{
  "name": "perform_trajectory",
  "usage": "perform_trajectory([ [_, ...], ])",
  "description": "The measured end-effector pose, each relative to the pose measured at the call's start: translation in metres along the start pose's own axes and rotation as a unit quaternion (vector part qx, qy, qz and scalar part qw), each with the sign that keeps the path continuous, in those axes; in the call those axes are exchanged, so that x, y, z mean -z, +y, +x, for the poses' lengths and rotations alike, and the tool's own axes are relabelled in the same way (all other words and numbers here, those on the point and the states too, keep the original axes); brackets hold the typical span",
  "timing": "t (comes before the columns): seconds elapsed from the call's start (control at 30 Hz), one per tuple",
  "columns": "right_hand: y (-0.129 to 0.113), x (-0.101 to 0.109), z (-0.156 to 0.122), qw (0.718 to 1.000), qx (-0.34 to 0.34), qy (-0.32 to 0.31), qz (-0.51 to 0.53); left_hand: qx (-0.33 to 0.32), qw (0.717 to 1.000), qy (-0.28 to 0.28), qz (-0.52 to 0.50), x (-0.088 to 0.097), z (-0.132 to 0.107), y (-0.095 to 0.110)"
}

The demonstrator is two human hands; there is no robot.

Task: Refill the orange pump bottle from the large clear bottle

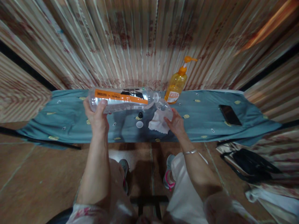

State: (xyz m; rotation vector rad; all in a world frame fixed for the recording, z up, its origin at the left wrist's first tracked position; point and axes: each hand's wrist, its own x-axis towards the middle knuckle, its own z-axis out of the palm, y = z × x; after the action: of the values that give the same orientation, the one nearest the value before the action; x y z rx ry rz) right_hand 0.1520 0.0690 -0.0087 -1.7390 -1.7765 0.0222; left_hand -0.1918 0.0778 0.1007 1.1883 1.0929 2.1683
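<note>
My left hand (98, 115) is wrapped round the base end of a large clear plastic bottle (119, 99) with an orange and silver label. The bottle lies nearly level in the air, its uncapped mouth pointing right. My right hand (175, 123) grips a small clear container (164, 107), tilted with its opening at the bottle's mouth; whether they touch, I cannot tell. A crumpled white tissue (158, 122) is just below the container, against my right fingers. Beneath the bottle, a small black cap (140, 115) and a round whitish lid (139, 124) rest on the cloth.
A yellow pump bottle (175, 85) with an orange top stands behind my right hand. Farther right lies a dark phone (230, 115) on the blue-green tablecloth (201, 124). Striped curtains (137, 56) hang behind the narrow table. A black bag (254, 163) is at the lower right.
</note>
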Motion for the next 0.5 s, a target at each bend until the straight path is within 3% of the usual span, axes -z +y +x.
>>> perform_trajectory([
  [0.5,-0.001,-0.0003,-0.0002,1.0,0.004,0.006,0.01,-0.001,1.0,0.015,-0.013,-0.0025,-0.0009,0.0011],
])
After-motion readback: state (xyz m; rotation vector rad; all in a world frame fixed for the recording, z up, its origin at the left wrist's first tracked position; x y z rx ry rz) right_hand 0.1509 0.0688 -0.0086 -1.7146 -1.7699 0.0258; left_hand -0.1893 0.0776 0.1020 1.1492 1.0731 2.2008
